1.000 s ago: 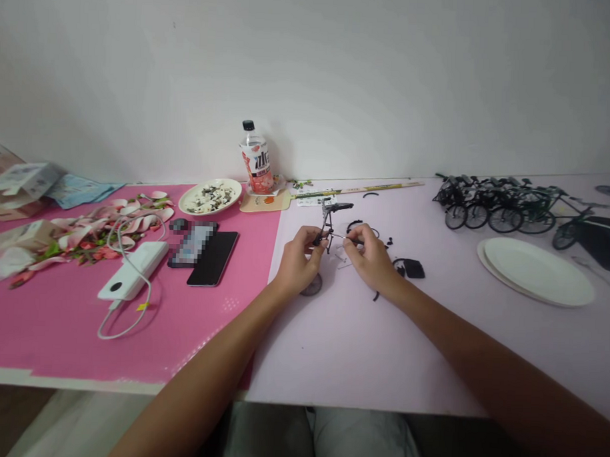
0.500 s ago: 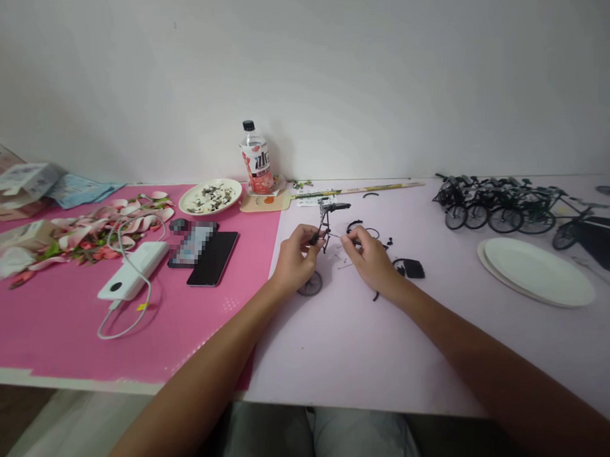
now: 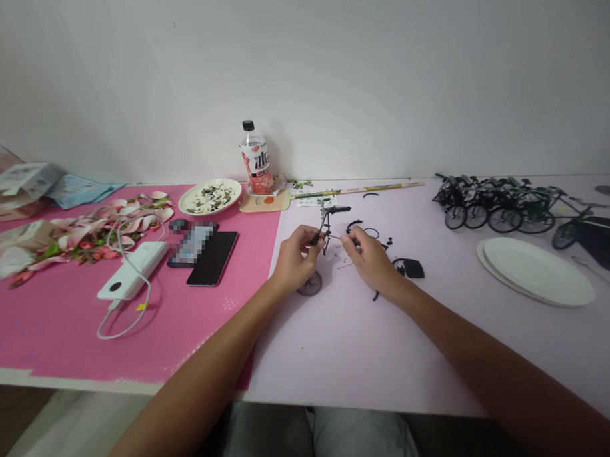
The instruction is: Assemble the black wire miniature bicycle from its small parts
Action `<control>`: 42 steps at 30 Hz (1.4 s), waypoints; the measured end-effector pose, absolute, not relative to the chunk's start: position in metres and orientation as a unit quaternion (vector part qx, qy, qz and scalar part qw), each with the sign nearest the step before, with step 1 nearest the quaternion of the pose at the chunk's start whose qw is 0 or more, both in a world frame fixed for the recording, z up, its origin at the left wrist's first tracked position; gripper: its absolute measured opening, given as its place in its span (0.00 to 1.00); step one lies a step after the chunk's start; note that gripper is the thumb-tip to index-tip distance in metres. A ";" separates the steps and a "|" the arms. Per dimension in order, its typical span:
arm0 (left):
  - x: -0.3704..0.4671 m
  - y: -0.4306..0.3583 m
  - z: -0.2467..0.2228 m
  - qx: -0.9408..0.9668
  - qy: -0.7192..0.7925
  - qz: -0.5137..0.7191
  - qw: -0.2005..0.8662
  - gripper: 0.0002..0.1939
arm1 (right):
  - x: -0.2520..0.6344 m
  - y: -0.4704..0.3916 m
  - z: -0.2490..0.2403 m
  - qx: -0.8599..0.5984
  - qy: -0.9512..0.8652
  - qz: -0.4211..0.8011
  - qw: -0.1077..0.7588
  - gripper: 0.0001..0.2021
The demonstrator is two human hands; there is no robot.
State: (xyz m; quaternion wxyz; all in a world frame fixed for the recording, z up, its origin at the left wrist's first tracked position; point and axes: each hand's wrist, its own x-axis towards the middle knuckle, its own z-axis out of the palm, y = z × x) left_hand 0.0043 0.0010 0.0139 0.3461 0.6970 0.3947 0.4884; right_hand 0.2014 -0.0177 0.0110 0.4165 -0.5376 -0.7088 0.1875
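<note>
My left hand (image 3: 298,258) pinches a small black bicycle frame (image 3: 326,219), which stands up above its fingertips. Facing it, my right hand (image 3: 367,257) has its fingers closed on a thin rod (image 3: 336,237) whose far end reaches the frame. A small spoked wheel (image 3: 310,284) lies on the table beneath my left wrist. Behind and beside my right hand are a thin black ring (image 3: 371,233), curved black pieces and a black basket-like part (image 3: 413,268).
Several small finished bicycles (image 3: 500,205) stand at the back right, behind white oval plates (image 3: 538,271). On the pink cover (image 3: 181,337) are phones (image 3: 212,258), a white power bank (image 3: 133,270), artificial petals (image 3: 105,228) and a bowl (image 3: 211,197). A bottle (image 3: 257,161) stands near the wall.
</note>
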 end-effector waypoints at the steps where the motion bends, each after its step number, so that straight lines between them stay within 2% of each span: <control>1: 0.004 0.001 0.014 0.697 0.395 0.488 0.346 0.06 | 0.202 -0.018 0.011 -0.538 -0.709 0.187 0.416 0.17; 9: 0.006 0.002 0.011 0.702 0.391 0.483 0.347 0.06 | 0.201 -0.018 0.008 -0.548 -0.705 0.187 0.409 0.19; 16: 0.007 0.000 0.012 0.707 0.394 0.474 0.348 0.07 | 0.202 -0.017 0.006 -0.560 -0.665 0.200 0.452 0.12; 21: 0.007 0.001 0.010 0.704 0.404 0.471 0.347 0.07 | 0.203 -0.015 0.004 -0.538 -0.677 0.227 0.449 0.11; 31: 0.006 0.000 0.011 0.681 0.386 0.520 0.343 0.09 | 0.203 -0.016 0.005 -0.514 -0.687 0.244 0.452 0.13; 42: 0.006 0.001 0.009 0.678 0.390 0.508 0.361 0.10 | 0.204 -0.016 0.004 -0.527 -0.692 0.230 0.437 0.13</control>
